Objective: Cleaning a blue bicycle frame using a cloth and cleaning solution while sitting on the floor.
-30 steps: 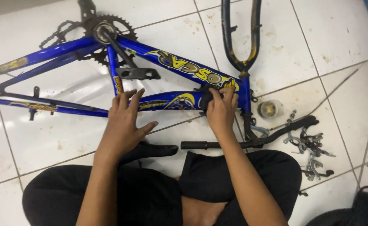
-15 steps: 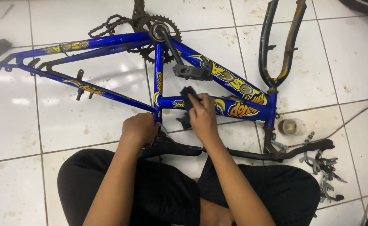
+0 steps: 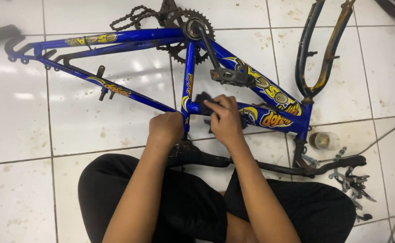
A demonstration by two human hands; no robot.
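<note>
A blue bicycle frame (image 3: 130, 37) with yellow decals lies flat on the white tiled floor in front of my crossed legs. My left hand (image 3: 166, 128) is closed around the frame where the seat tube meets the top tube. My right hand (image 3: 225, 119) presses a small dark cloth (image 3: 203, 99) against the top tube just right of that joint. A black pedal (image 3: 232, 77) on its crank arm sits above my right hand. The chainring (image 3: 193, 28) and a rusty chain (image 3: 134, 17) lie at the top.
A dark, worn fork (image 3: 323, 49) points up at the right. Black handlebars (image 3: 269, 164) lie across near my knees. A small round tin (image 3: 324, 141) and loose metal brake parts (image 3: 354, 184) sit at the right, with a thin cable running off.
My view has shifted so the frame sits further right and lower. My left hand closed onto the seat-tube joint. My right hand slid left along the top tube with the cloth.
</note>
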